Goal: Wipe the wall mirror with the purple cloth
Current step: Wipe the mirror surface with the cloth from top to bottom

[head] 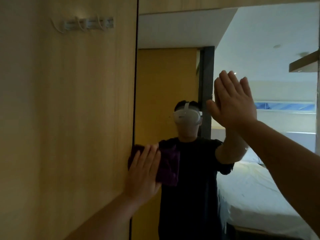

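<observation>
Head view: mirror on the right, wooden panel on the left, with a hook rack high on the panel. Left hand flat on the cloth, fingers straight and together, pressing rather than gripping. Cloth purple, folded, lying against the glass at the mirror's left edge, its left end reaching onto the dark frame strip beside the panel. Right hand raised higher and further right, palm toward the glass, fingers spread out straight, holding nothing; cannot tell whether touching the mirror or just off it. In the reflection: a person in a dark T-shirt wearing a white headset, a bed with white sheets to the right, a yellow wall behind.
</observation>
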Available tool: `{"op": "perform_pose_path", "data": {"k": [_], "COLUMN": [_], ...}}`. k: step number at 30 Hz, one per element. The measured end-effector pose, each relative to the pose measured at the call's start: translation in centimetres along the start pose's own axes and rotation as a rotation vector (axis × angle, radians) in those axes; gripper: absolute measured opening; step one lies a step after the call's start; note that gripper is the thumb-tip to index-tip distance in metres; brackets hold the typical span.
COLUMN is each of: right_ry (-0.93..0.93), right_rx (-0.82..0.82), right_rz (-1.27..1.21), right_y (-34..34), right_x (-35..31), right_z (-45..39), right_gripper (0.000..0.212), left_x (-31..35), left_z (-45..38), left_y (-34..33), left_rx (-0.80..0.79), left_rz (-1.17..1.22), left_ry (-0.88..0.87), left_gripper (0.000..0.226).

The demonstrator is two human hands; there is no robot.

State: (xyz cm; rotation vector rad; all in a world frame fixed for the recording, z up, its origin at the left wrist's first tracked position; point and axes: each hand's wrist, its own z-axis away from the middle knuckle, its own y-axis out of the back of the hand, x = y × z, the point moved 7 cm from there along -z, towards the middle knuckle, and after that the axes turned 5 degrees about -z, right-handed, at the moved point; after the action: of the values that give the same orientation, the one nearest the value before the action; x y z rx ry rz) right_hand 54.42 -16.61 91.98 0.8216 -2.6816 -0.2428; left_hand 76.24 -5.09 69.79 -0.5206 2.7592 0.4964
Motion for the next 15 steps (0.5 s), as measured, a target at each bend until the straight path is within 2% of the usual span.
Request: {"op": "perform_pose_path", "data": {"k": [3, 6, 9, 10, 12, 15], "right_ry": [-0.016, -0.041, -0.122, -0.146, -0.173, -0.149], "right_rx": [-0.023, -0.024, 0.011, 0.018, 0.018, 0.018], "right_rz": [-0.033, -0.087, -0.111, -0.116, -0.11, -0.073], "right_y": [0.4, 0.6, 1.6, 1.9, 2.2, 1.7], "right_x": [0.0, 0.7, 3.1, 4.1, 6.1, 7.3], "right_z": [0.0, 0.1, 0.5, 0.6, 0.9, 1.2], "right_gripper": [0.076, 0.071, 0.068, 0.068, 0.066, 0.069], "left_x": [0.9, -0.4, -3.4, -4.1, -4.6, -4.5], "left_z": [2.4, -0.8, -8.8, -12.0, -18.6, -27.6], "left_y": [-0.6, 1.1, 4.7, 6.4, 9.6, 13.1], "left_rx": [-0.008, 0.089, 0.174, 0.225, 0.289, 0.305], "left_rz": [-0.004, 0.014, -0.005, -0.011, -0.016, -0.052], "left_ry": [-0.021, -0.061, 0.096, 0.127, 0.153, 0.131], "left_gripper": [0.075, 0.061, 0.07, 0.062, 0.049, 0.058]}}
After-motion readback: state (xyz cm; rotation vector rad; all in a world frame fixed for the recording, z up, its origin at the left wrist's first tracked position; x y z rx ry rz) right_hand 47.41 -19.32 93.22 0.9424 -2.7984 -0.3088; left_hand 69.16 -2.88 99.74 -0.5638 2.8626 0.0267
